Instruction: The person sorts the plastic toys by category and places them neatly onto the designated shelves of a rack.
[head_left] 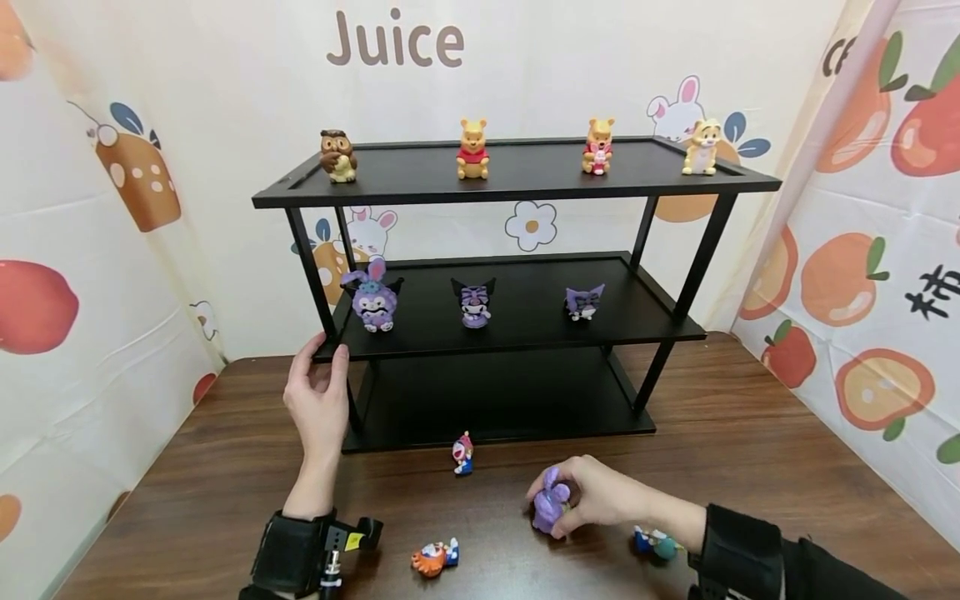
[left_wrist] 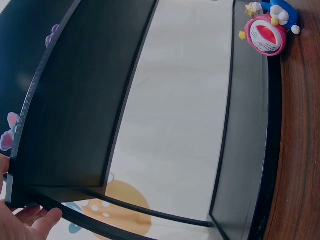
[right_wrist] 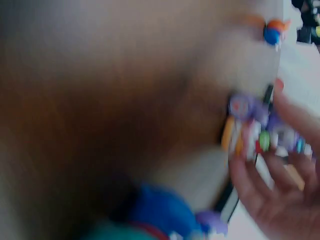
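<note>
My left hand [head_left: 318, 408] grips the left front corner of the black three-tier rack [head_left: 525, 304], thumb on one side and fingers on the other. In the left wrist view its thumb and fingers [left_wrist: 47, 222] show at that corner. Over the table in front of the rack, my right hand [head_left: 600, 496] pinches a purple long-eared figurine [head_left: 551, 500] between thumb and fingers. The blurred right wrist view shows red, green and orange details on this figurine [right_wrist: 262, 137]. A pink-hooded figurine [head_left: 462, 454] stands by the bottom tier's front edge.
An orange figurine [head_left: 431, 559] lies nearer me, and a blue-and-teal one [head_left: 657, 543] is beneath my right forearm. The top tier bears an owl [head_left: 337, 157], two yellow bears [head_left: 472, 150] and a cream figurine [head_left: 702, 148]. Three purple figurines [head_left: 475, 305] line the middle tier.
</note>
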